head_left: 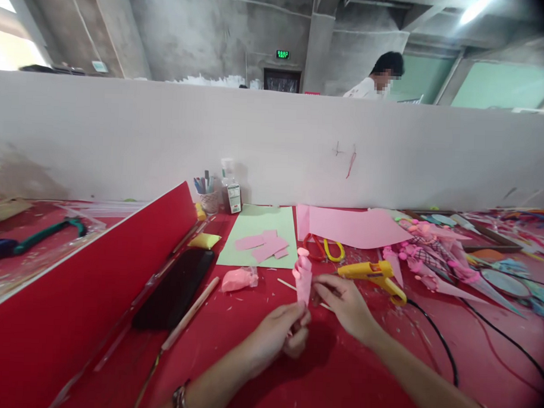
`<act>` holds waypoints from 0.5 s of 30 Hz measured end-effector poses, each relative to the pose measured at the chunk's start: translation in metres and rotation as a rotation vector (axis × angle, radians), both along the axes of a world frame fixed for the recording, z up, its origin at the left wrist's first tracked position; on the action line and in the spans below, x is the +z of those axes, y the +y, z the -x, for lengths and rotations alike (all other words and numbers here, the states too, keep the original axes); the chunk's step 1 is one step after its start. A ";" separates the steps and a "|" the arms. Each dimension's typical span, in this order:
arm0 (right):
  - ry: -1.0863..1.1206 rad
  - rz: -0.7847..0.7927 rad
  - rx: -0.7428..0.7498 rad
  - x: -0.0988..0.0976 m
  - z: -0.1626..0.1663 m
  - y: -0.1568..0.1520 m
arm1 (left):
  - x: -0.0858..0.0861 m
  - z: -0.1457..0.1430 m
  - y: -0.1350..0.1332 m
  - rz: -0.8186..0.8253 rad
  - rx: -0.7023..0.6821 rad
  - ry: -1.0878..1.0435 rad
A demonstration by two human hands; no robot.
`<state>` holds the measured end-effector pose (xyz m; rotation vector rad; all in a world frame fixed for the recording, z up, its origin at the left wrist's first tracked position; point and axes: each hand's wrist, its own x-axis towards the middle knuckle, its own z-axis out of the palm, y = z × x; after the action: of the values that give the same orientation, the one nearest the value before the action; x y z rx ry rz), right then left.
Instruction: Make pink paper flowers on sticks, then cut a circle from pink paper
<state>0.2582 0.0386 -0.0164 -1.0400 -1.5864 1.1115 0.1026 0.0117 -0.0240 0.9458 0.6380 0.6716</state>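
Observation:
My left hand (283, 332) is closed round the pointed lower end of a small pink paper cone (303, 285), which stands upright with rounded pink lumps at its top. Close beside the cone's right edge, my right hand (344, 305) has its thumb and fingers drawn together; whatever they pinch is too small or hidden to make out. A thin pale stick (287, 283) lies on the table behind the cone, partly covered by it. To the right of my right hand rests a yellow hot glue gun (370, 271). A packet of pink clay (239, 279) lies left of the cone.
Pink paper strips (264, 245) lie on a green sheet (230, 253). Scissors (328, 250) and pink paper (355, 226) are behind. Finished-looking pink cones (435, 257) pile up at right. A black phone (175, 290) and red board (118, 264) stand left. A person (379, 77) is beyond the partition.

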 end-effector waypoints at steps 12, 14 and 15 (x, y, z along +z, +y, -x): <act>0.235 0.132 0.180 -0.002 0.005 -0.015 | 0.004 0.005 -0.005 0.122 -0.202 0.030; 0.189 0.138 0.181 0.001 0.005 -0.017 | 0.005 0.005 -0.005 0.118 -0.216 0.069; 0.188 0.154 0.177 0.001 0.006 -0.017 | 0.006 0.005 -0.005 0.109 -0.210 0.080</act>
<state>0.2526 0.0213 -0.0158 -0.8774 -1.4811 1.4279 0.0975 0.0063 -0.0181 0.9267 0.6296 0.4098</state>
